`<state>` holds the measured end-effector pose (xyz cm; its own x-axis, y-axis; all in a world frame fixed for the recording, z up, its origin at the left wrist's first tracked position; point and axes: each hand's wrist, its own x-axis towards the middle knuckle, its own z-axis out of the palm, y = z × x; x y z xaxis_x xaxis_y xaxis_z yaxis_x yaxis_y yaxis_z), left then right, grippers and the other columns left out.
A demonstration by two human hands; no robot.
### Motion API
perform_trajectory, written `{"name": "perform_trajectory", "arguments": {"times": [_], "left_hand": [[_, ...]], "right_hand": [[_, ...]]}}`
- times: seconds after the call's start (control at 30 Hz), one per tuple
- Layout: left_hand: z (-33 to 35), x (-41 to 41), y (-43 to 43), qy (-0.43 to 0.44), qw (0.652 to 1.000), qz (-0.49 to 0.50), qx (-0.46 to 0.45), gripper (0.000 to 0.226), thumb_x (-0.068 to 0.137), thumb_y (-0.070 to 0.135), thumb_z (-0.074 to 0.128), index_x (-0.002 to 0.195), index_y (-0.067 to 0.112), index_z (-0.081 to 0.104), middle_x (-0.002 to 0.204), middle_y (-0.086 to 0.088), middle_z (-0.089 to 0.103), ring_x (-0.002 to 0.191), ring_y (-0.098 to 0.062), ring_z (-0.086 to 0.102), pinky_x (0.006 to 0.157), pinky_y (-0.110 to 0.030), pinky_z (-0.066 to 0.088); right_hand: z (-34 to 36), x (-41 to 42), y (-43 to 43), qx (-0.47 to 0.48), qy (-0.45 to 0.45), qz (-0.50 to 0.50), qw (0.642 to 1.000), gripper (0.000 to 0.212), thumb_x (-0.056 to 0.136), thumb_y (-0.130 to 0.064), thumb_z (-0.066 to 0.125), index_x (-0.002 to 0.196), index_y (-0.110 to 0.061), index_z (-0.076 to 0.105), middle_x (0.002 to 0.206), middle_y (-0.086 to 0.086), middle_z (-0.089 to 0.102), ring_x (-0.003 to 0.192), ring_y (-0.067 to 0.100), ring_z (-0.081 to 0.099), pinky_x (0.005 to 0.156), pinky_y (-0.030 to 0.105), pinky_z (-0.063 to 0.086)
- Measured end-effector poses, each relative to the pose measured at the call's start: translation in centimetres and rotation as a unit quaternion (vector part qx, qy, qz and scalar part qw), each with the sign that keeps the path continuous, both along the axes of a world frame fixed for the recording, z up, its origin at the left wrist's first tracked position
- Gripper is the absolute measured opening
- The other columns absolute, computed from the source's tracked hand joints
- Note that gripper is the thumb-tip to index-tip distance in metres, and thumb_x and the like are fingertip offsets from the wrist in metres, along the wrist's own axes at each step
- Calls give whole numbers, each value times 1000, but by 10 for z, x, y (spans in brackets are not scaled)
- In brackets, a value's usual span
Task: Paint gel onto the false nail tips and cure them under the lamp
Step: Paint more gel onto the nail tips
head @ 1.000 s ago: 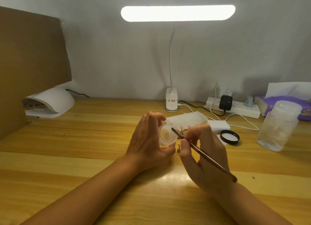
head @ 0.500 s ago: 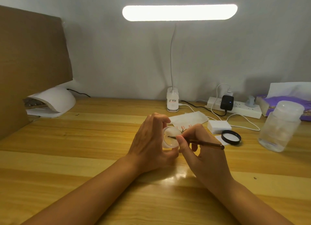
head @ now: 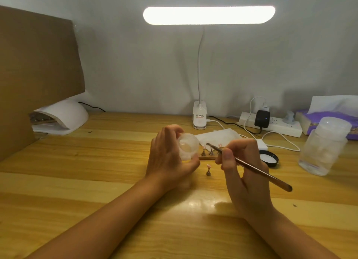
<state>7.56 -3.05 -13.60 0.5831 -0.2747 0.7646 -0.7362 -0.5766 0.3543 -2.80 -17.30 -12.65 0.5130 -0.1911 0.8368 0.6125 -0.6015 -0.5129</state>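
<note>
At centre frame, the left hand (head: 170, 159) curled its thumb and fingers round a small translucent gel pot (head: 188, 147), tilted with its mouth toward the right; the right hand (head: 245, 175) pinched a thin brown brush (head: 251, 166) like a pen, close to the bristle end, with the bristles just right of the pot and outside it; between the hands, pink false nail tips (head: 207, 152) stood on little stands, with one stand (head: 208, 170) alone, lower in the frame; the white curing lamp (head: 64, 114) sat well apart at middle left on the wooden table (head: 96, 181); the tips looked featherlight and easily toppled, so they were probably best moved by the stand's base, never by the wet face.
</note>
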Motion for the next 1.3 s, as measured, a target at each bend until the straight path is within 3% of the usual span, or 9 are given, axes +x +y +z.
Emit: {"name": "perform_trajectory", "arguments": {"times": [0.13, 0.33, 0.5, 0.57, 0.7, 0.8, 0.97, 1.17, 1.3], "left_hand": [[2, 15, 6, 144, 986, 52, -69, 65, 74, 32, 79, 114, 23, 30, 107, 5, 48, 98, -15, 52, 95, -38, 41], [0, 28, 11, 308, 943, 92, -89, 61, 84, 26, 71, 123, 24, 23, 131, -3, 57, 108, -29, 60, 94, -43, 49], [-2, 28, 10, 303, 947, 91, -57, 76, 80, 22, 74, 135, 21, 21, 136, -6, 47, 120, -27, 50, 101, -39, 44], [1, 21, 9, 210, 970, 109, -50, 78, 75, 21, 77, 136, 16, 29, 137, -7, 39, 124, -22, 41, 99, -27, 35], [5, -1, 2, 13, 1000, 1, 19, 36, 79, 22, 70, 107, 18, 49, 99, 4, 51, 83, -10, 47, 69, -21, 39], [4, -9, 1, 108, 979, -124, 120, 23, 84, 31, 65, 97, 32, 46, 74, 16, 53, 64, -3, 50, 55, -21, 39], [1, -8, -3, 227, 948, -156, 160, 14, 82, 47, 70, 87, 38, 61, 75, 20, 61, 72, 3, 56, 64, -25, 46], [-1, -11, -5, 207, 956, -162, 129, 13, 86, 38, 71, 85, 41, 58, 91, 23, 59, 75, 14, 50, 59, -18, 35], [0, -10, -4, 212, 957, -172, 101, 16, 86, 28, 71, 84, 38, 60, 90, 20, 62, 68, 6, 52, 58, -16, 33]], "right_hand": [[1, 2, -3, 63, 58, -8, 996, 4, 97, -26, 50, 96, -23, 54, 81, -5, 67, 76, 9, 68, 61, 23, 55], [4, 2, -7, 133, 184, 12, 974, 23, 83, -37, 60, 86, -14, 59, 69, 0, 66, 62, 8, 63, 57, 21, 52], [-1, 9, -17, 215, 260, 18, 941, 18, 92, -20, 62, 80, -10, 54, 56, -2, 61, 48, 6, 53, 45, 20, 45], [-2, 10, -19, 244, 269, 22, 932, 18, 93, -20, 62, 79, -10, 54, 54, -2, 59, 46, 7, 51, 44, 20, 44], [0, 10, -21, 285, 265, 29, 921, 18, 93, -19, 61, 80, -9, 55, 53, -2, 58, 45, 7, 49, 43, 19, 42], [1, 9, -22, 295, 268, 26, 917, 17, 94, -18, 59, 82, -8, 56, 53, -2, 57, 45, 7, 49, 43, 20, 42], [1, 10, -21, 300, 272, 29, 914, 16, 95, -19, 59, 82, -9, 56, 54, -1, 59, 45, 8, 50, 43, 21, 42], [1, 12, -20, 262, 289, 22, 921, 15, 92, -16, 62, 84, -5, 55, 54, -2, 59, 45, 6, 50, 43, 19, 43], [-1, 12, -20, 250, 298, 19, 921, 17, 90, -17, 64, 81, -7, 54, 51, -2, 54, 44, 4, 48, 43, 20, 40]]}}
